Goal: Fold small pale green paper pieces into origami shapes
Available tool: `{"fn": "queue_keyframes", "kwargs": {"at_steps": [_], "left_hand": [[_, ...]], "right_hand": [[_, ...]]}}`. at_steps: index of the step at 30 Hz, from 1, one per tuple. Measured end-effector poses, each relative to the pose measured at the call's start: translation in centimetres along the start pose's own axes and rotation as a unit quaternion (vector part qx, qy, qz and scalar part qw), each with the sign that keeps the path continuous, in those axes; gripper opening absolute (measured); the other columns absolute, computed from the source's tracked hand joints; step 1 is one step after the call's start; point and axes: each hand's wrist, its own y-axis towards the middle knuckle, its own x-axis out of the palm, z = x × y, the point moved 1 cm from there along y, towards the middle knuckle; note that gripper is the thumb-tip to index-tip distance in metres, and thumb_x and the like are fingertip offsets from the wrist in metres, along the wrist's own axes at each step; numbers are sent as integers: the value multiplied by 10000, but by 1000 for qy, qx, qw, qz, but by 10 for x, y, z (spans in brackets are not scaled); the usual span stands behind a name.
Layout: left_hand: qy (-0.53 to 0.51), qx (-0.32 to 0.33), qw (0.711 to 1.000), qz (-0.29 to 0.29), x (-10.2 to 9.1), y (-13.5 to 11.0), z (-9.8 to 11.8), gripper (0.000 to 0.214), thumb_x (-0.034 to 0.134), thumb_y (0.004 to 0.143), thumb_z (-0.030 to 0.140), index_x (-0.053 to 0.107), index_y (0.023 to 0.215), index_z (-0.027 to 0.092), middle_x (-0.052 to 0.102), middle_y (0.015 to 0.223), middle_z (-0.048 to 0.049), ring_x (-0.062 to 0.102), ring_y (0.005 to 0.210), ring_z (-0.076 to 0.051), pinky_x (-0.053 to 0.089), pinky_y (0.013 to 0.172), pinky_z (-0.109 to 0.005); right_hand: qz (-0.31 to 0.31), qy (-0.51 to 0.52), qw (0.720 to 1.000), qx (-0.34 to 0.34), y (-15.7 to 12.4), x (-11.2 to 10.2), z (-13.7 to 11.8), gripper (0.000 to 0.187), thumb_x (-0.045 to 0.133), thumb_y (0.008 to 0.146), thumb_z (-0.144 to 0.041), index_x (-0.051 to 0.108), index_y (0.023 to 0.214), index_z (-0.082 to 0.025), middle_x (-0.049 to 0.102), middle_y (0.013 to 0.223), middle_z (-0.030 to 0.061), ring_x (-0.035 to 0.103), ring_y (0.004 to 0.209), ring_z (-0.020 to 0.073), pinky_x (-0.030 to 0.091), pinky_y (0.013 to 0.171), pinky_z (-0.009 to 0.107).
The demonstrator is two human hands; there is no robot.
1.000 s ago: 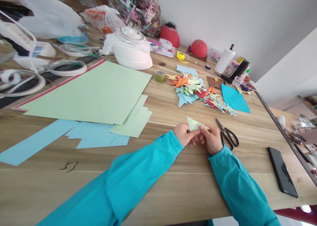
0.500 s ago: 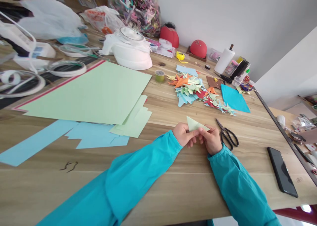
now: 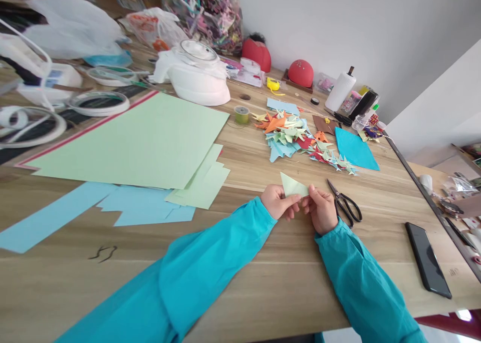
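Note:
A small pale green folded paper triangle (image 3: 293, 186) is held up between both hands, over the wooden table. My left hand (image 3: 277, 202) pinches its lower left edge, thumb on the near face. At the right corner, my right hand (image 3: 321, 209) grips the paper between thumb and fingers. Black-handled scissors (image 3: 347, 206) lie just right of my right hand. Beyond the hands spreads a pile of folded paper stars (image 3: 285, 132) in orange, green, blue and red.
Large green paper sheets (image 3: 139, 142) lie at left, with blue paper strips (image 3: 146, 205) below them. A black phone (image 3: 428, 260) rests at right. Farther back are a spool of thread (image 3: 241, 114), a teal cloth-like square (image 3: 356, 149) and a white bottle (image 3: 340, 91).
My right thumb has shifted from the triangle's lower middle to its right corner, slightly away from my left thumb. The paper has tilted a little and moved slightly left.

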Motion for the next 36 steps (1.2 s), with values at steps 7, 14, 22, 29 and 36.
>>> {"fn": "queue_keyframes", "kwargs": {"at_steps": [7,14,22,29,36], "left_hand": [[-33,-15,998,-50,-2,4,-4,269,703,613,320,601,584,73,601,494,-34,525,350,-115,430,334,-235],[-15,0,997,-81,-2,4,-6,350,704,604,407,580,563,83,584,482,-26,519,352,-107,422,337,-224],[16,14,992,-126,-4,3,-11,419,693,572,498,554,520,107,538,396,-6,483,319,-92,381,332,-200],[35,27,989,-141,-5,5,-14,453,648,599,549,604,557,100,543,403,-14,470,306,-92,351,312,-202],[16,7,991,-132,-3,5,-9,445,681,558,537,601,569,99,569,445,-17,494,324,-97,380,328,-207]], "right_hand": [[27,30,999,14,3,-1,0,418,639,680,-477,538,455,-140,542,399,-2,430,293,71,270,301,196],[-61,-91,993,-36,-1,-3,3,408,635,709,-441,497,458,-150,441,339,-43,337,292,52,189,321,207],[-116,-157,978,-76,-6,-1,-2,460,574,768,-430,478,412,-155,431,365,-38,336,330,49,215,350,214],[-145,-197,968,-62,-6,-5,-1,484,559,767,-465,507,397,-157,456,347,-29,364,308,53,250,340,208],[-94,-157,980,-78,-4,-4,1,474,586,757,-432,504,379,-157,436,313,-31,351,296,57,214,327,212]]}}
